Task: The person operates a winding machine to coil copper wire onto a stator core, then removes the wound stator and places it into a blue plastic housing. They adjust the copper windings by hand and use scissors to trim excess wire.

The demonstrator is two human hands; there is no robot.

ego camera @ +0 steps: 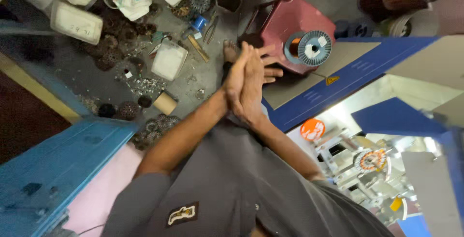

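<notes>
Left hand [235,80], right hand [253,85], palms pressed together, empty, above red stool [285,24]

Grey concrete floor [212,80] is pretty messy: white trays [76,22] upper left, dark wound coils [108,58] scattered around, red stool [290,22] top centre.

A small yellow triangular warning label [332,80] sits on the blue machine panel [367,63]. Below it, a round orange sticker [312,129] marks the machine's pale face.
</notes>
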